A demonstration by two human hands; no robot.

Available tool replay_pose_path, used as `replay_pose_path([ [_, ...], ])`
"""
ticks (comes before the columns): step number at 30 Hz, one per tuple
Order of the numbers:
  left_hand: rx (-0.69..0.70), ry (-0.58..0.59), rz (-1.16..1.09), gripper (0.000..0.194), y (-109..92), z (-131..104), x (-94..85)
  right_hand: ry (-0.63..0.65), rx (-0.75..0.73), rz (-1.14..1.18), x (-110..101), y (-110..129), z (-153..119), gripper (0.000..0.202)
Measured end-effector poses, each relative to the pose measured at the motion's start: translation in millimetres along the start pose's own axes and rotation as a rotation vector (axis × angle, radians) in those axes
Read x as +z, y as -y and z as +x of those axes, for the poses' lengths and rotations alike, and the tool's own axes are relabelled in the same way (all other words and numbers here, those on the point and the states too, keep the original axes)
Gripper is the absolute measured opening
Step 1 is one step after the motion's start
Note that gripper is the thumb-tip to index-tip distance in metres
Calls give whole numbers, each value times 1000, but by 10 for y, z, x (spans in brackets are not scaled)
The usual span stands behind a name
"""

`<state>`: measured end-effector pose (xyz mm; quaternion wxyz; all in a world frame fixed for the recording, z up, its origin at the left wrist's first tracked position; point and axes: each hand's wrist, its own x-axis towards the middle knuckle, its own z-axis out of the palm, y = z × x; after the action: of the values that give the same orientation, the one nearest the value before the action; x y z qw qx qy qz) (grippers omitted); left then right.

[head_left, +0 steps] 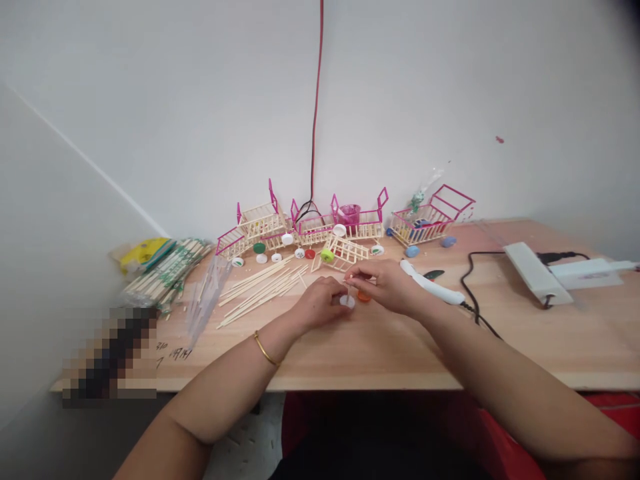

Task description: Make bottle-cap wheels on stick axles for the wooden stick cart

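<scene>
My left hand rests low over the table, thumb and fingers closed at the edge of a white bottle cap. A short thin wooden stick stands upright on that cap. The stick's top end is pinched between the thumb and fingers of my right hand. Partly under my right hand lies an orange cap. Just beyond both hands, a small stick frame lies tilted, with a yellow-green cap against it.
Several small stick carts with pink handles line the wall. Loose sticks, a clear plastic sleeve and bagged sticks lie left. A white glue gun, its black cable and a white power strip are right.
</scene>
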<state>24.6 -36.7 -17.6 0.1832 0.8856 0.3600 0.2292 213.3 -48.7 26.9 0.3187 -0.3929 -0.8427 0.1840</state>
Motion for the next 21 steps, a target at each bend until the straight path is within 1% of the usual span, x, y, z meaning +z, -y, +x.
replay_pose_path([
  [5,-17,-12,-29,17,-2,-10,1,-24,-11,18,-14,-20,-31,16],
  [9,-23,-37,-66,15,-23,-16,-5,-48,-32,29,-40,-8,-37,15],
  [12,-20,-30,-56,14,-39,-16,-10,-45,-38,30,-51,-2,-30,15],
  [18,-12,-5,-68,32,-32,-20,-17,-45,-58,29,-47,-20,-33,15],
  [21,-17,14,-61,34,-22,-21,-10,-27,-53,30,-41,-24,-37,14],
])
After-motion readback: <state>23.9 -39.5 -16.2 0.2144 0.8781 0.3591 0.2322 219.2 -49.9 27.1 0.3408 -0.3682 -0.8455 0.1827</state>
